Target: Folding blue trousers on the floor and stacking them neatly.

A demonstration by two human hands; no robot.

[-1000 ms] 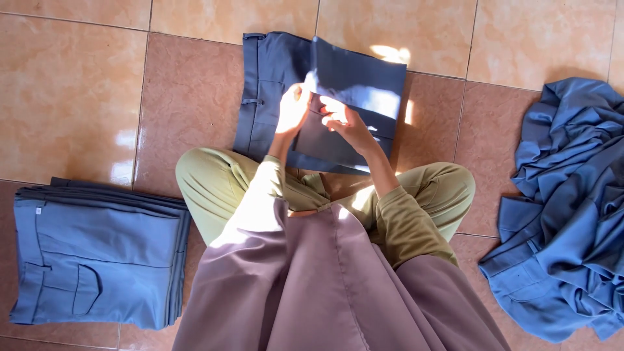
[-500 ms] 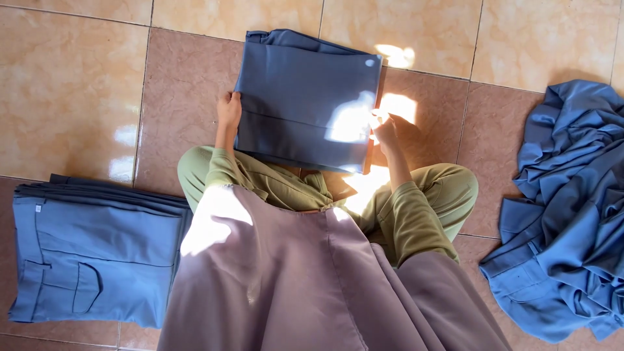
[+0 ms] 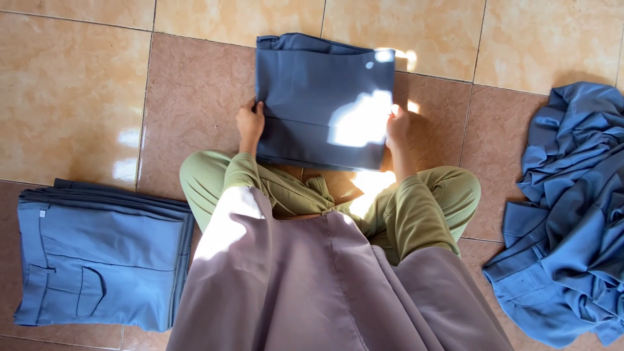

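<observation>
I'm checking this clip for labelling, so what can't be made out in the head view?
- Left hand and right hand: fingertips tucked at the folded garment edges, so the grip is unclear.
- Folded stack: its count is too fine to tell.
- Crumpled pile: cut off by the right edge.
- Floor near the lap: hidden by mauve cloth.

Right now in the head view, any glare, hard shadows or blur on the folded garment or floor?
Head view: a blown-out sun patch on the folded dark blue garment near the right hand; another bright patch by the knees; soft window reflections on the glossy floor tiles; left hand sharp, no motion blur; crumpled blue pile evenly lit.
</observation>
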